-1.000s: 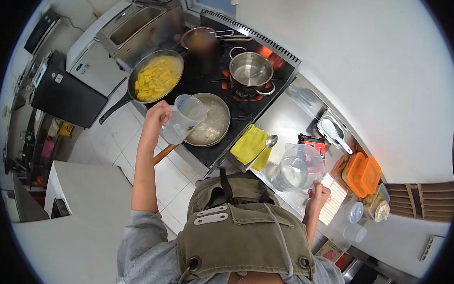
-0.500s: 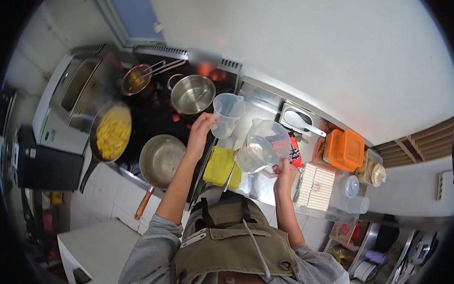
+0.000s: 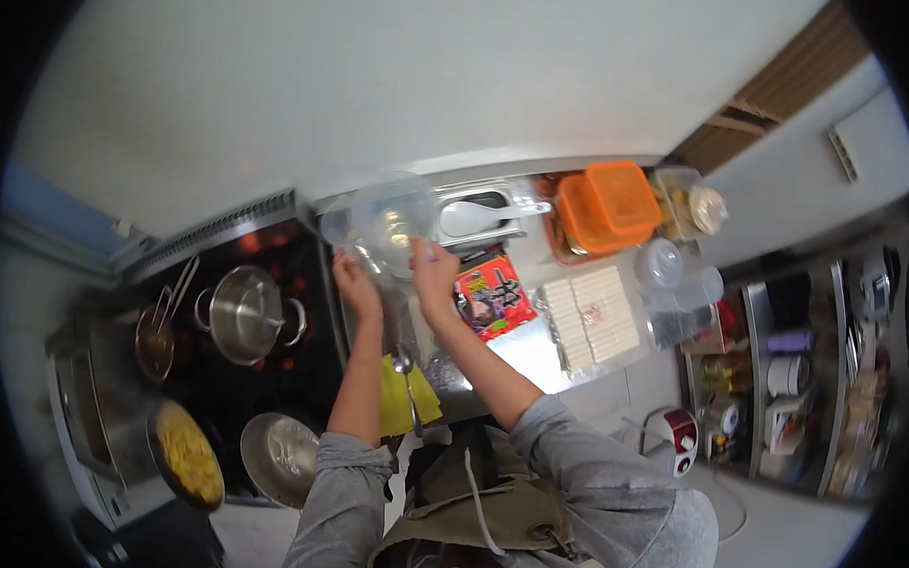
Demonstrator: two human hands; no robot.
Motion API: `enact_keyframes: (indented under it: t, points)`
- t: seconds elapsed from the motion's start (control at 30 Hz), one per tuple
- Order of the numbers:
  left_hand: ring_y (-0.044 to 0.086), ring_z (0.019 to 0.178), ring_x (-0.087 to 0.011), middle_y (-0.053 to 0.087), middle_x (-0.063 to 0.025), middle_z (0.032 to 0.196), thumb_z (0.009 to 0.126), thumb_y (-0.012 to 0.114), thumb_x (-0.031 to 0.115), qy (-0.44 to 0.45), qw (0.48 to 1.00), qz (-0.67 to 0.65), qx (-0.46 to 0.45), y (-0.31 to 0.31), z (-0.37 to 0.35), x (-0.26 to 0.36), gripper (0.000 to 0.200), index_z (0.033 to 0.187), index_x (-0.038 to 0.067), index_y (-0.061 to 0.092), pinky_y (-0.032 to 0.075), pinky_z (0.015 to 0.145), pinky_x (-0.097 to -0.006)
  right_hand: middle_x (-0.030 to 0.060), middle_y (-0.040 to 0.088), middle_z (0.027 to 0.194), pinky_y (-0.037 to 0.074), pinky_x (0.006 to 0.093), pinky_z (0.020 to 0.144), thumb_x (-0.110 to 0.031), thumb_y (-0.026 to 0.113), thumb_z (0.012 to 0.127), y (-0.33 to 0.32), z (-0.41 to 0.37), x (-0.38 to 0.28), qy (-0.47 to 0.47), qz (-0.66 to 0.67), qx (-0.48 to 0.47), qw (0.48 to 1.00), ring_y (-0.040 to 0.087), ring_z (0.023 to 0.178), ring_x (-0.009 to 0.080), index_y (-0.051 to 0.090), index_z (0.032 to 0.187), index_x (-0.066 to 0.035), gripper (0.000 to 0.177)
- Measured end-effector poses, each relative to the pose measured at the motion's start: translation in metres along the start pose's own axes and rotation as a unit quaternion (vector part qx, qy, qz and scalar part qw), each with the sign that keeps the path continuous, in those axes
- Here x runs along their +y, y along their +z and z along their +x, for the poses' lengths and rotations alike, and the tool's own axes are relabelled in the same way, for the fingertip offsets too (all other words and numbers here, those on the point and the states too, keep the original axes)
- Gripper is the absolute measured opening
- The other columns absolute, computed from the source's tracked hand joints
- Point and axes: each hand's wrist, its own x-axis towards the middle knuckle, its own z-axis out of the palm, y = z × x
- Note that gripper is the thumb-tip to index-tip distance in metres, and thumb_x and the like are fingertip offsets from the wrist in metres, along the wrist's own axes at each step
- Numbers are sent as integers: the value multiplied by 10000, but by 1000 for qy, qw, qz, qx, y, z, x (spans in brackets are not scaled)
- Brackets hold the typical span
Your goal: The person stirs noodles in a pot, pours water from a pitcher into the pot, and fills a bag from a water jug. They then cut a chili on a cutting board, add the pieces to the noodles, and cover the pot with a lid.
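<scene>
Two clear jugs at the back of the tabletop

From where I stand, the large clear jug (image 3: 389, 204) is at the rear edge of the tabletop (image 3: 522, 351), close to the pale wall (image 3: 381, 81). Its handle side points back toward the person, and its long axis looks roughly upright, though blur hides whether its base touches the metal. The right hand (image 3: 436, 277) has its fingers clamped on that handle. Just left of it is a smaller clear jug (image 3: 336, 225); its tilt is too blurred to read. The left hand (image 3: 360, 293) is right at it, fingers slightly curled, but I can't tell whether they grip it.

The tabletop is shiny metal. Beside the right forearm lies a red packet (image 3: 494, 297), then a pack of white sticks (image 3: 590, 319); behind them are a white spoon (image 3: 469, 217) and an orange-lidded container (image 3: 617, 205). To the left, a black stove (image 3: 317, 364) carries a two-handled pot (image 3: 245, 317) and pans. Shelving (image 3: 758, 380) stands off to the right.
</scene>
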Motion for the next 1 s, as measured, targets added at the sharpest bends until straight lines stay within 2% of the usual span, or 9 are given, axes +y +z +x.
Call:
enact_keyframes:
  t: [0.13,0.2,0.27,0.33,0.43,0.57,0.8,0.97,1.0]
  points:
    - [468,1111,-227,486,-135,1213,932,410,140,-48,996,-73,-9,9,5,13,323,1220,-5,428,345,957,-321,168,612,689,443,329,628,-343,568,850,-21,18,-37,57,-84,-99,990,586,641,217,599,692,32,409]
    - [464,1115,-227,476,-137,1218,931,402,135,-97,993,-68,2,8,2,19,336,1235,-8,406,337,960,-315,213,594,929,409,385,794,-294,478,902,-35,32,-4,-170,-258,-83,947,551,907,312,595,888,21,336]
    - [460,1119,-227,465,-140,1222,929,393,129,-142,988,-59,22,7,-4,24,350,1249,-11,384,330,964,-310,222,508,1041,332,444,889,-151,505,835,-114,67,24,-346,-176,-30,921,462,982,362,560,1004,-19,222]
    - [432,1149,-228,425,-133,1262,915,391,108,-150,985,-76,34,4,-20,28,378,1275,0,353,317,971,-311,220,478,1071,338,446,883,-17,485,772,-222,96,18,-194,-265,142,934,446,978,369,503,1029,27,261]
    - [391,1199,-242,370,-130,1312,879,422,42,-115,993,-38,-8,-23,-64,34,437,1300,6,309,305,992,-329,251,521,1056,368,446,882,24,538,645,-391,149,70,-156,-450,279,834,484,1028,391,488,1092,1,450]
    - [373,1221,-276,372,-163,1304,839,451,-23,-33,993,26,-112,-82,-162,48,444,1271,-2,352,305,1003,-376,193,521,1161,373,442,890,35,499,658,-514,196,111,-110,-612,89,778,508,1043,377,468,1163,-37,510]
    - [437,1123,-365,454,-204,1161,759,509,-27,-19,944,171,-280,-163,-253,58,367,1122,-4,467,355,951,-395,200,580,1026,428,406,821,-37,606,699,-495,176,92,47,-692,19,721,538,975,356,541,1050,-27,356]
    - [499,1052,-334,512,-159,1079,756,496,-30,16,940,149,-308,-146,-218,63,266,1015,18,534,393,906,-375,186,581,780,451,432,730,-97,608,765,-427,130,27,-217,-593,288,720,552,809,387,543,897,37,200]
    - [504,1046,-330,516,-156,1066,758,495,-28,25,945,130,-300,-140,-213,64,258,1009,18,536,398,900,-370,176,585,777,462,408,714,-112,597,790,-394,121,-3,-220,-540,233,778,567,793,355,538,914,43,207]
